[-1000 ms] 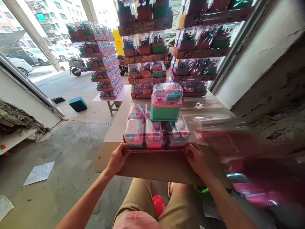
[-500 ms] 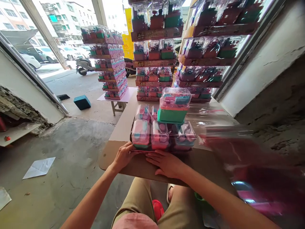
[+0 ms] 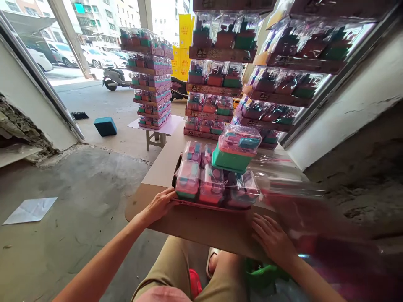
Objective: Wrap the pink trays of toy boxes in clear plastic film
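A shallow red tray (image 3: 201, 205) of several small toy boxes in clear plastic sits on a brown cardboard sheet (image 3: 204, 226) in front of me. A bigger green-and-pink box (image 3: 234, 149) lies tilted on top of them. My left hand (image 3: 159, 204) rests against the tray's near left corner, fingers curled on its edge. My right hand (image 3: 272, 238) lies flat on the cardboard to the tray's right, fingers spread, holding nothing. A clear plastic sheet (image 3: 283, 180) spreads beside the tray at right.
Tall stacks of packed trays (image 3: 217, 75) stand at the far end of the table, with more at right (image 3: 283, 71) and on a small side table (image 3: 153, 79). A teal block (image 3: 105, 126) and white paper (image 3: 30, 209) lie on the concrete floor at left. A wall runs at right.
My right hand has slid from the middle of the tray's front edge to the cardboard at the right. My left hand stays at the tray's left corner. My view tilted.
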### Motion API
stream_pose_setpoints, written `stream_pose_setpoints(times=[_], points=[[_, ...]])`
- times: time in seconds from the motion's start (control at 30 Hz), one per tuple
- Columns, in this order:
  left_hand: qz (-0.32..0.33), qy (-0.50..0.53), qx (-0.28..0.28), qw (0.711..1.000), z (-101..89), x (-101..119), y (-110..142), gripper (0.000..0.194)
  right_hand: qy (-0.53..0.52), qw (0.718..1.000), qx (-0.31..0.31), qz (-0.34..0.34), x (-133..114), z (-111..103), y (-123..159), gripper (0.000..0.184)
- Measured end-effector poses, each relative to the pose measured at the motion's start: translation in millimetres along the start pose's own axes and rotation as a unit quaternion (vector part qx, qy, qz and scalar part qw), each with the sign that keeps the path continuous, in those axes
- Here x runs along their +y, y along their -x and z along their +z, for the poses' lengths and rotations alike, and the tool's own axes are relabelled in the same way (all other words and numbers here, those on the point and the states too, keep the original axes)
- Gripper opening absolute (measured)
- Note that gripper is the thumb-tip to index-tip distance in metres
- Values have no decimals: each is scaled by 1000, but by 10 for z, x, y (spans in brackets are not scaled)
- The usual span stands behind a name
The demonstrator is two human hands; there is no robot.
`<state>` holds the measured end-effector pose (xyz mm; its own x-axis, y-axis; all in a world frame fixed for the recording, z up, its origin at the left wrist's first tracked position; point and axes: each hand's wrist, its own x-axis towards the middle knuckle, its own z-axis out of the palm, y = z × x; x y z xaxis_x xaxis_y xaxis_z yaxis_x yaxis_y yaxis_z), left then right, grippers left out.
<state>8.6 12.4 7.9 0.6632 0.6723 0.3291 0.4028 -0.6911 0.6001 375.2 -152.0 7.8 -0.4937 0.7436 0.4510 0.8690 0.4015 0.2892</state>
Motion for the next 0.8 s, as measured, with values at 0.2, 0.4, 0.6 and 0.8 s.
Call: stream_pose_setpoints(times=[0.2, 0.4, 0.6, 0.8], points=[[-145, -117, 110, 976, 218, 177, -21, 19, -99, 923, 62, 367, -329, 272, -405, 46], [-114, -54, 110, 986, 240, 132, -24, 15, -165, 892, 95, 411, -380, 330, -499, 35], [-27, 40, 48, 998, -37, 12, -63, 18, -182, 917, 97, 342, -343, 164, -499, 30], [-22, 5, 80, 997, -195, -259, -96, 19, -158, 942, 121, 271, -627, -36, -463, 19]])
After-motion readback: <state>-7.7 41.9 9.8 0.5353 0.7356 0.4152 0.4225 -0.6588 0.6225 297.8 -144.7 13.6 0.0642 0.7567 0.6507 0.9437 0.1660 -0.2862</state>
